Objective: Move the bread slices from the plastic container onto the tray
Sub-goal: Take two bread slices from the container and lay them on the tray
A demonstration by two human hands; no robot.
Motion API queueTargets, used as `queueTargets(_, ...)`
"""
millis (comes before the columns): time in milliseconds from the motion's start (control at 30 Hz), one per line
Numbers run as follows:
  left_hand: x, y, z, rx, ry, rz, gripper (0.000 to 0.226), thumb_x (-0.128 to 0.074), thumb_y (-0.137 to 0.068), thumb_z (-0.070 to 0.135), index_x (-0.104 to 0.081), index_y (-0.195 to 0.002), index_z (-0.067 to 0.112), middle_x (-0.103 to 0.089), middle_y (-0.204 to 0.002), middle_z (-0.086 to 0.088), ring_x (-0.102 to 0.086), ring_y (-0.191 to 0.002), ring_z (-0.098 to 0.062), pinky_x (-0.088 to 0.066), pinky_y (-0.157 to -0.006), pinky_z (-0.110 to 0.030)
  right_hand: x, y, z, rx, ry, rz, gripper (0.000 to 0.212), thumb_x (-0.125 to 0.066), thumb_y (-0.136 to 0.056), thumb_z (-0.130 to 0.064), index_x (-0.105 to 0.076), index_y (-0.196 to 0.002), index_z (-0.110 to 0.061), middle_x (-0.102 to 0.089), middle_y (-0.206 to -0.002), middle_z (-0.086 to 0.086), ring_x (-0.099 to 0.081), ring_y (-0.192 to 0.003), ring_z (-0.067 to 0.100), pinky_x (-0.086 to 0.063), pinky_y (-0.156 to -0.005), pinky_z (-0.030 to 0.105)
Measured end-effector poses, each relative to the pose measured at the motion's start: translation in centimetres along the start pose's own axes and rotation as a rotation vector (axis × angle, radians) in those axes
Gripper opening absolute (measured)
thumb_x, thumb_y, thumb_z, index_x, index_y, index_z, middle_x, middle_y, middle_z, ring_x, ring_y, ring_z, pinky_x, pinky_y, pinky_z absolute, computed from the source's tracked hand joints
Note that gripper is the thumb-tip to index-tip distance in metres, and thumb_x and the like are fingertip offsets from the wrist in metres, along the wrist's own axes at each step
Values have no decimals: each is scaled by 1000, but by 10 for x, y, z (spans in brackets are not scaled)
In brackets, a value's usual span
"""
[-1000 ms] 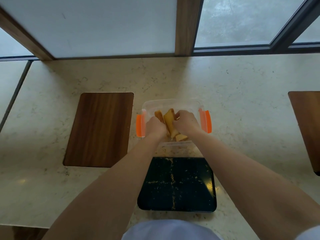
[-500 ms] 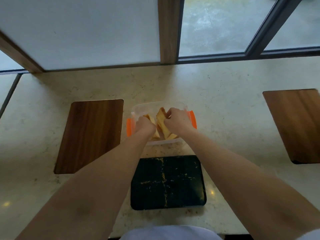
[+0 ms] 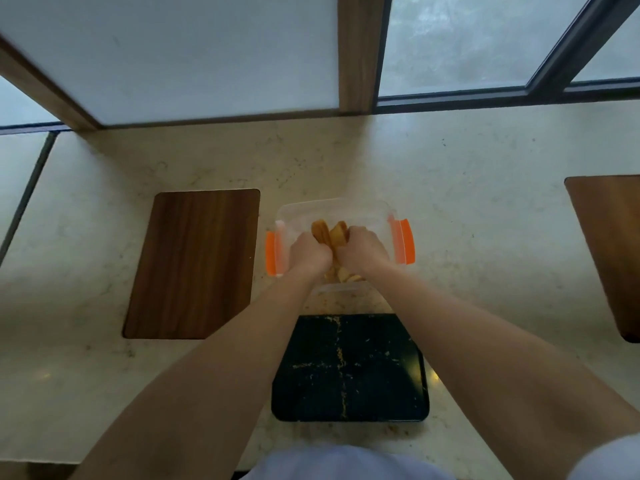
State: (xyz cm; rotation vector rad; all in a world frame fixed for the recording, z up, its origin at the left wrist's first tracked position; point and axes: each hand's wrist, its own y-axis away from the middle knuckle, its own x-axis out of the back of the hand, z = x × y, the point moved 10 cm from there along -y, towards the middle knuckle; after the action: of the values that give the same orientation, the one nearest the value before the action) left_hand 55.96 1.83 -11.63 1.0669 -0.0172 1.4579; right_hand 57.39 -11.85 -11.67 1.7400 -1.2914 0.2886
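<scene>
Head view: both hands are down inside the clear container, which sits on the counter just beyond the tray. The left hand is curled shut, its knuckles up, closed round the left side of a bunch of bread slices. The right hand is likewise curled tight against the right side of the same bunch. The two fists nearly touch, with the slices standing on edge between them and poking out above and below the knuckles. How many slices each hand has cannot be told.

The slices are all in the container; the tray holds only crumbs, so no slice has been moved onto it. A wooden board lies on the counter to the left, and another to the right, both well apart from the work.

The step in hand looks like the gathering grasp, taking the slices as one stack. The next move would call for lifting them straight up clear of the near wall, then drawing back toward the body and setting them on the tray. Pressing evenly from both sides should keep the middle slices from slipping out; squeezing too hard would likely crush or crumble them.
</scene>
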Motion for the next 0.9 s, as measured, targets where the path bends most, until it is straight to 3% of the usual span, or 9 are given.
queueTargets(67,3,0,2,-16,-24,36,13,-47,-93,15,-56,-83,12,-56,-73,-1,-53,-63,-13,-34,-47,-26,-3,-3,-1,4,-1,-7,21,-55,-92,-22,-62,-107,-10,-68,-97,9,-67,-85,28,-60,-75,44)
queueTargets(133,5,-4,0,-16,-36,57,16,-49,-94,19,-61,-92,8,-57,-71,-1,-53,-61,-12,-32,-46,-26,-4,-5,-3,15,-2,3,18,-56,-92,-26,-61,-103,-12,-68,-94,6,-67,-83,26,-60,-74,44)
queueTargets(267,4,-9,1,-34,-60,45,16,-55,-92,20,-61,-89,6,-57,-69,-2,-54,-57,-13,-32,-45,-25,-4,-8,-1,10,-5,5,20,-57,-92,-27,-62,-105,-13,-68,-95,5,-67,-85,26,-60,-74,42)
queueTargets(367,4,-9,1,-34,-62,37,18,-58,-88,19,-61,-98,5,-61,-74,-2,-58,-62,-14,-36,-46,-24,-6,-9,1,9,-15,0,19,-56,-92,-23,-64,-106,-13,-70,-96,5,-67,-87,26,-60,-78,43)
queueTargets(533,6,-7,0,19,-62,10,46,-61,-83,15,-48,-127,9,-57,-86,-2,-57,-73,-15,-42,-52,-28,-6,-9,3,4,-12,-4,23,-58,-91,-23,-63,-111,-14,-69,-99,4,-66,-88,25,-60,-81,43)
queueTargets(600,5,-6,-2,41,-50,-9,48,-59,-85,13,-49,-131,6,-60,-89,-6,-60,-75,-19,-45,-54,-30,-4,-8,4,-3,-10,-7,23,-58,-91,-25,-62,-111,-14,-68,-99,5,-66,-89,26,-60,-81,43)
queueTargets(733,4,-6,-8,71,-88,0,14,-51,-92,10,-63,-98,6,-63,-86,-9,-60,-74,-21,-45,-58,-29,-2,-6,4,-4,6,-12,15,-56,-90,-18,-64,-102,-12,-67,-94,6,-65,-82,25,-59,-66,38)
queueTargets(833,16,-1,-2,28,-197,117,24,-48,-96,9,-55,-74,14,-54,-74,-1,-48,-66,-11,-30,-53,-18,6,-3,0,7,24,15,9,-54,-92,-18,-60,-86,-17,-66,-84,3,-65,-70,21,-53,-53,32)
queueTargets(900,27,8,9,-29,-229,191,30,-48,-95,7,-49,-67,16,-36,-67,6,-35,-60,-5,-23,-49,-16,14,1,-4,23,37,28,8,-52,-89,-16,-60,-89,-18,-65,-85,3,-64,-72,20,-55,-57,34)
